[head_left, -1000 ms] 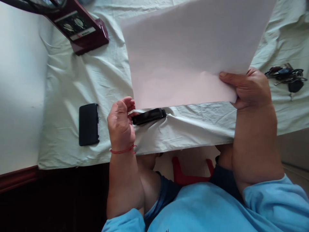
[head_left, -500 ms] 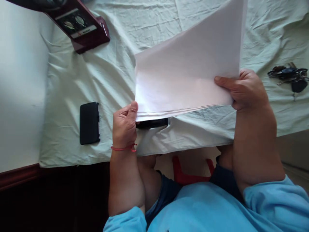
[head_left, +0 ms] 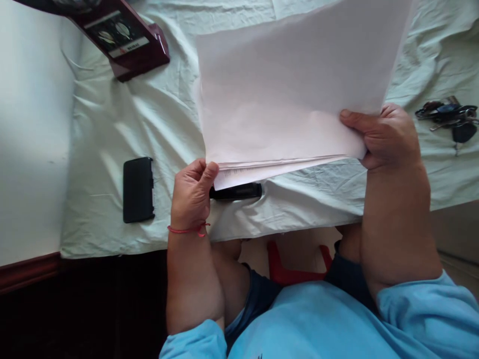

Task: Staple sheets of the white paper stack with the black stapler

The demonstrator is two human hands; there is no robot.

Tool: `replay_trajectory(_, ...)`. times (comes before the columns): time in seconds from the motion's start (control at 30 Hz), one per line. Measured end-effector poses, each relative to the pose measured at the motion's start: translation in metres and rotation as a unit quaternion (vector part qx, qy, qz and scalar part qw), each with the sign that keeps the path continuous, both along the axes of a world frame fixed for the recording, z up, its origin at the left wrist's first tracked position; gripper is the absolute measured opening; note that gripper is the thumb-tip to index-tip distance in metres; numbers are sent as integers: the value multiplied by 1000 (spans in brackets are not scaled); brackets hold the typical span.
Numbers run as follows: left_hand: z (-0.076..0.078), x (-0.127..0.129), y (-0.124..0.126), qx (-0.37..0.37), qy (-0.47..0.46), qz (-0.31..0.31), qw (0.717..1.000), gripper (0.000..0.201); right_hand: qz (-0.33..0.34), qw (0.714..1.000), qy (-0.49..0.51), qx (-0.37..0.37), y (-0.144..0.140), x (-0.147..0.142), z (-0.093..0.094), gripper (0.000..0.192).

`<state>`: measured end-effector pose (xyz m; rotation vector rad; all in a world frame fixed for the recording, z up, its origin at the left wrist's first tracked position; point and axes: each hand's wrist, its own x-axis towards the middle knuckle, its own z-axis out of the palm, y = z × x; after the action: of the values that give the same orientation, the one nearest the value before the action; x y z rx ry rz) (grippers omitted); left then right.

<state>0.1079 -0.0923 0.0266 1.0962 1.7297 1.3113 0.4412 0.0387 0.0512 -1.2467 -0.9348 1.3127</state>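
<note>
Pinching paper stack (head_left: 284,94) in both grips, left hand (head_left: 191,197), right hand (head_left: 385,135), stapler (head_left: 239,191) half hidden

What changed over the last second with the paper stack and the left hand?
The left hand rose from the black stapler and took hold of the paper stack at its lower left corner, lifting the top sheets. The right hand kept its grip on the right edge. Phone, keys and stapler stayed put.
</note>
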Motion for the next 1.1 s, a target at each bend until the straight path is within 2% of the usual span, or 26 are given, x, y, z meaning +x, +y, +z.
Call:
replay_trajectory(0.1, 3, -4, -2, -8, -48, -15, 999, 52, -3, 1000, 8, 0, 2, 0, -1, 45)
replay_trajectory(0.27, -1, -7, -2, -4, -69, -12, 998, 64, 12, 1000, 21, 2, 3, 0, -4, 59)
replay_trajectory(0.47, -2, -1, 1, 56, -161, -4, 985, 52, 9, 999, 34, 5, 2, 1, -5, 57)
replay_trajectory(0.63, -8, -8, 1, 79, -132, 37, 987, 47, -4, 999, 46, 11, 2, 1, -4, 56)
replay_trajectory(0.87, -4, -2, 5, 100, -181, 74, 976, 61, 14, 1000, 26, 1, 0, 1, -2, 54)
replay_trajectory(1.0, -6, -5, 6, 102, -155, 82, 979, 44, 29, 1000, 1, -12, -1, 2, -3, 52)
replay_trajectory(1.1, -9, -7, 7, 109, -147, 88, 979, 44, 39, 999, 0, -10, -2, 2, -4, 48)
